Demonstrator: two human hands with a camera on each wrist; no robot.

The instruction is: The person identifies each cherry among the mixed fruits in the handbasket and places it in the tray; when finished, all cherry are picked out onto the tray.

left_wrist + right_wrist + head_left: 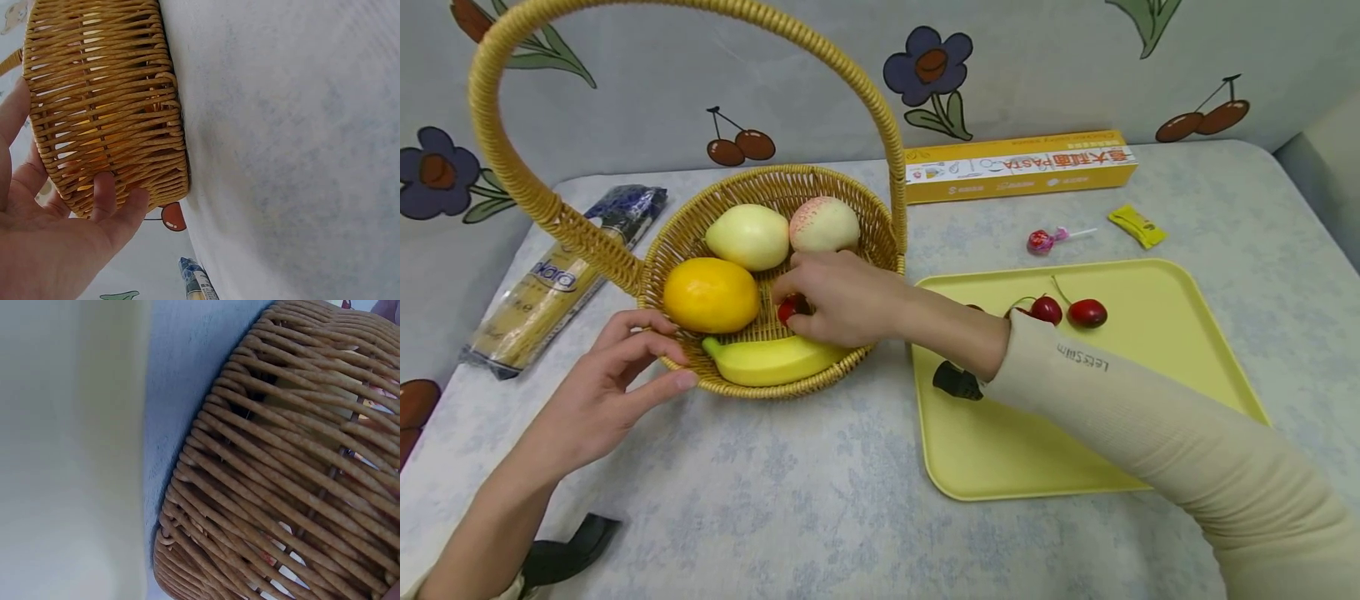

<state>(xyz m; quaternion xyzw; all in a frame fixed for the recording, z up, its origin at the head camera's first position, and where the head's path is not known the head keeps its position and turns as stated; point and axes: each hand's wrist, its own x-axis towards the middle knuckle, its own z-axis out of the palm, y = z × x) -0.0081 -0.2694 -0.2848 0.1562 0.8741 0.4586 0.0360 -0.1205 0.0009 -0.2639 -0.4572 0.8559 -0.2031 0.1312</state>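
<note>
A wicker basket (790,392) with a tall arched handle holds a yellow-orange fruit (711,294), a pale yellow fruit (748,237), a pink-speckled peach (824,223) and a banana (778,360). My left hand (613,387) holds the basket's near-left rim; in the left wrist view its fingertips (105,194) touch the woven outer wall. Inside the basket, my right hand (842,300) pinches a dark red cherry (792,309) low, above the banana. Only the basket's outer weave (294,462) shows clearly in the right wrist view, so the fingers are hidden there.
On the yellow tray (1150,350) lie more cherries (1087,313), partly covered by the right forearm. Behind it are a lollipop (1041,242), a yellow-wrapped candy (1138,227) and a pasta box (1018,167). A spaghetti bag (553,279) lies left of the basket.
</note>
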